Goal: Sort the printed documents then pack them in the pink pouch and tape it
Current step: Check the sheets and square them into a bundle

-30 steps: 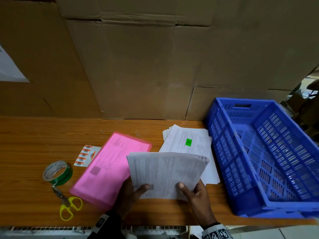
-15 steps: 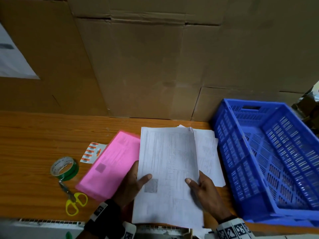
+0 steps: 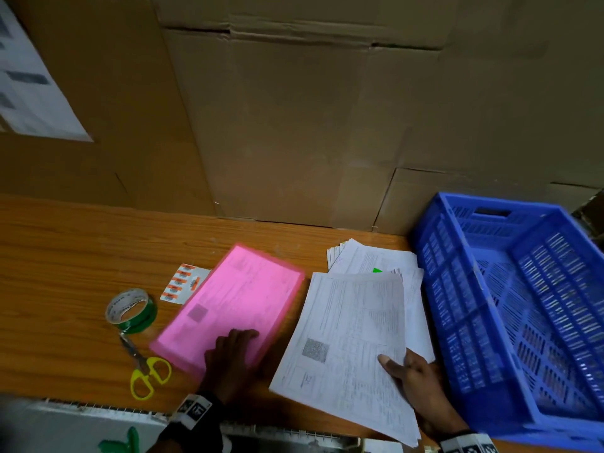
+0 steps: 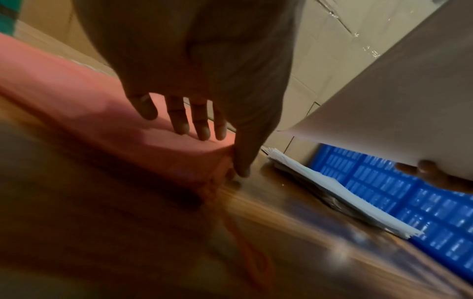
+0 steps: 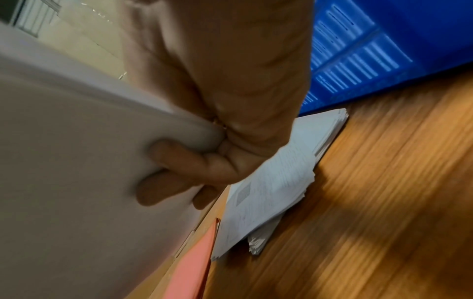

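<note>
Lower centre of the head view: your left hand (image 3: pixel 230 356) lies on the pouch's (image 3: pixel 235 302) near end, fingers straight, thumb at its edge; lower right, your right hand (image 3: pixel 416 380) grips a sheaf (image 3: pixel 353 338), thumb on top, fingers curled beneath; further back, the stack (image 3: pixel 369 259) lies beside the crate (image 3: pixel 438 289); left, scissors (image 3: pixel 145 371), then tape (image 3: pixel 130 310).
</note>
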The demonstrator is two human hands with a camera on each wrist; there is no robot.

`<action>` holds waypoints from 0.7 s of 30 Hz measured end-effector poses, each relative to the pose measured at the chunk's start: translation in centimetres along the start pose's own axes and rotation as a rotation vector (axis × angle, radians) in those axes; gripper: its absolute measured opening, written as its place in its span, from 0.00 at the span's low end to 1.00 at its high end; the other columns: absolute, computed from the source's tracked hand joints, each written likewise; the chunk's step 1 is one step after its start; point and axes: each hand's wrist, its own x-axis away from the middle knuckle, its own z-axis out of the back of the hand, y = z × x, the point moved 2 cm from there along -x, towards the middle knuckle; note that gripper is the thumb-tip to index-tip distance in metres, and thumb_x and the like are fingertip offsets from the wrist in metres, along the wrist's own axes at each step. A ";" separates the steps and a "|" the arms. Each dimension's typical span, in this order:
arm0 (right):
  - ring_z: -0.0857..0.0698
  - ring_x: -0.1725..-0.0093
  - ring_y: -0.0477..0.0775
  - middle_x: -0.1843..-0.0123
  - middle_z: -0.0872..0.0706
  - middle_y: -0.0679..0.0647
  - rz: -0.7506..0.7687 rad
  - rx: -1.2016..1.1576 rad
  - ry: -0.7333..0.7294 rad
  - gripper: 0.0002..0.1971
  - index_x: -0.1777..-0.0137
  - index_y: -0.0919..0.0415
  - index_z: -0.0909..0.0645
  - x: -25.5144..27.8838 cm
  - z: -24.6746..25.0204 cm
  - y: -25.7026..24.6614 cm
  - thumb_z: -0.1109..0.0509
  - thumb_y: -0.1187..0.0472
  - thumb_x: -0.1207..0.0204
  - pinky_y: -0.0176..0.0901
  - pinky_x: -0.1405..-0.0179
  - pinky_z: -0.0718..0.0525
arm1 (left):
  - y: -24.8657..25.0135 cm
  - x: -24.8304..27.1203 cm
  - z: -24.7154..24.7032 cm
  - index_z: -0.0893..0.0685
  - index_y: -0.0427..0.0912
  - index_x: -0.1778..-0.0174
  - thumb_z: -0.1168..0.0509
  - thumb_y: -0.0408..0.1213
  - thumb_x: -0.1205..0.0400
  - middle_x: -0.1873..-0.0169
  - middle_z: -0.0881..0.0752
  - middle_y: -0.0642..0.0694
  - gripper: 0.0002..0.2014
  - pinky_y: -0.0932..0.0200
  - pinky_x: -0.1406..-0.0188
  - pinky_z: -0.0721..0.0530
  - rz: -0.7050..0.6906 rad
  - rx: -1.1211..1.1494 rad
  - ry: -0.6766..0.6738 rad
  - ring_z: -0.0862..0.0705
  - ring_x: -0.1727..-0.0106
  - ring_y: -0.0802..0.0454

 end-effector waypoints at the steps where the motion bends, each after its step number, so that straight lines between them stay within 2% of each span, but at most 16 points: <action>1: 0.09 0.40 0.56 0.39 0.08 0.50 0.000 0.018 -0.003 0.22 0.34 0.47 0.15 -0.3 0.4 0.6 0.20 0.45 0.28 0.63 0.35 0.13 | 0.1 0.0 0.1 0.28 0.62 0.28 0.46 0.64 0.28 0.35 0.25 0.55 0.31 0.44 0.45 0.25 -0.003 0.022 0.005 0.25 0.37 0.45; 2: 0.09 0.40 0.55 0.39 0.08 0.49 -0.004 0.035 -0.015 0.29 0.34 0.45 0.15 -0.5 0.7 1.1 0.17 0.38 0.34 0.63 0.36 0.13 | 0.1 0.0 0.5 0.26 0.62 0.31 0.40 0.60 0.24 0.37 0.23 0.56 0.24 0.45 0.43 0.23 0.004 0.087 0.020 0.23 0.37 0.46; 3: 0.09 0.40 0.56 0.39 0.08 0.49 0.002 0.011 -0.040 0.32 0.33 0.46 0.16 -0.6 0.6 1.2 0.17 0.37 0.36 0.63 0.36 0.13 | 0.0 -0.1 0.9 0.24 0.62 0.35 0.35 0.51 0.21 0.40 0.20 0.57 0.18 0.46 0.42 0.20 -0.004 0.176 0.049 0.20 0.38 0.48; 4: 0.09 0.40 0.57 0.39 0.08 0.51 -0.018 -0.031 -0.063 0.29 0.30 0.50 0.17 -0.2 0.4 1.0 0.19 0.42 0.30 0.64 0.36 0.13 | 0.0 -0.2 1.4 0.23 0.62 0.39 0.32 0.42 0.19 0.43 0.17 0.56 0.15 0.48 0.43 0.17 -0.022 0.265 0.078 0.17 0.40 0.49; 5: 0.09 0.41 0.59 0.40 0.08 0.53 -0.041 -0.066 -0.097 0.23 0.29 0.55 0.19 0.3 0.0 0.5 0.23 0.52 0.23 0.64 0.36 0.13 | -0.1 -0.2 1.8 0.22 0.60 0.41 0.31 0.35 0.19 0.46 0.14 0.55 0.16 0.53 0.44 0.15 -0.032 0.327 0.105 0.15 0.42 0.51; 6: 0.08 0.43 0.59 0.41 0.07 0.55 -0.062 -0.092 -0.118 0.18 0.29 0.58 0.20 0.7 -0.2 0.0 0.27 0.62 0.18 0.63 0.38 0.12 | -0.1 -0.2 2.3 0.21 0.57 0.42 0.32 0.31 0.19 0.48 0.13 0.53 0.16 0.58 0.46 0.15 -0.029 0.358 0.130 0.14 0.44 0.52; 8: 0.07 0.48 0.57 0.46 0.06 0.56 -0.083 -0.130 -0.175 0.14 0.34 0.62 0.19 1.2 -0.5 -0.5 0.32 0.71 0.18 0.55 0.47 0.10 | -0.3 -0.1 3.5 0.19 0.51 0.41 0.33 0.28 0.18 0.50 0.12 0.52 0.15 0.67 0.50 0.19 -0.018 0.377 0.191 0.14 0.47 0.55; 11: 0.07 0.50 0.62 0.47 0.07 0.62 -0.138 -0.160 -0.297 0.12 0.37 0.67 0.17 1.8 -1.2 -1.8 0.33 0.73 0.18 0.53 0.53 0.11 | -0.1 0.2 5.8 0.23 0.51 0.39 0.34 0.25 0.18 0.58 0.12 0.53 0.18 0.75 0.60 0.23 -0.054 0.452 0.257 0.13 0.54 0.60; 12: 0.07 0.47 0.64 0.45 0.07 0.64 -0.153 -0.151 -0.335 0.12 0.36 0.68 0.17 1.7 -1.7 -2.2 0.34 0.72 0.17 0.53 0.53 0.11 | 0.0 0.3 6.5 0.23 0.52 0.38 0.34 0.26 0.18 0.58 0.12 0.54 0.18 0.76 0.61 0.22 -0.083 0.458 0.265 0.14 0.55 0.63; 14: 0.09 0.43 0.70 0.41 0.09 0.68 -0.164 -0.138 -0.410 0.13 0.34 0.70 0.18 1.4 -2.6 -2.7 0.32 0.70 0.17 0.56 0.51 0.10 | 0.1 0.4 7.4 0.21 0.53 0.40 0.34 0.25 0.18 0.54 0.13 0.56 0.18 0.78 0.56 0.22 -0.172 0.427 0.290 0.16 0.52 0.67; 16: 0.11 0.40 0.74 0.39 0.11 0.72 -0.167 -0.112 -0.442 0.18 0.34 0.73 0.17 0.6 -3.7 -2.9 0.27 0.66 0.21 0.62 0.48 0.10 | 0.1 0.5 7.8 0.16 0.51 0.48 0.33 0.22 0.20 0.53 0.14 0.56 0.17 0.79 0.49 0.24 -0.273 0.363 0.324 0.17 0.49 0.68; 17: 0.12 0.40 0.75 0.39 0.11 0.72 -0.160 -0.089 -0.446 0.20 0.34 0.73 0.17 -0.1 -4.4 -2.9 0.26 0.65 0.24 0.65 0.44 0.11 | 0.0 0.5 7.9 0.14 0.49 0.53 0.32 0.19 0.22 0.55 0.14 0.56 0.17 0.79 0.49 0.25 -0.305 0.336 0.328 0.18 0.48 0.69; 19: 0.11 0.41 0.72 0.40 0.10 0.69 -0.121 0.001 -0.407 0.18 0.36 0.71 0.15 -1.7 -5.8 -2.9 0.25 0.63 0.23 0.67 0.40 0.13 | 0.0 0.7 7.8 0.11 0.47 0.58 0.32 0.18 0.24 0.59 0.17 0.57 0.17 0.78 0.50 0.25 -0.333 0.302 0.305 0.19 0.50 0.69; 21: 0.09 0.43 0.68 0.42 0.09 0.67 -0.078 0.077 -0.324 0.12 0.39 0.69 0.14 -3.5 -7.3 -3.0 0.26 0.65 0.20 0.65 0.40 0.12 | -0.1 0.9 7.5 0.10 0.45 0.58 0.32 0.19 0.24 0.59 0.18 0.58 0.15 0.78 0.51 0.24 -0.326 0.293 0.277 0.19 0.51 0.69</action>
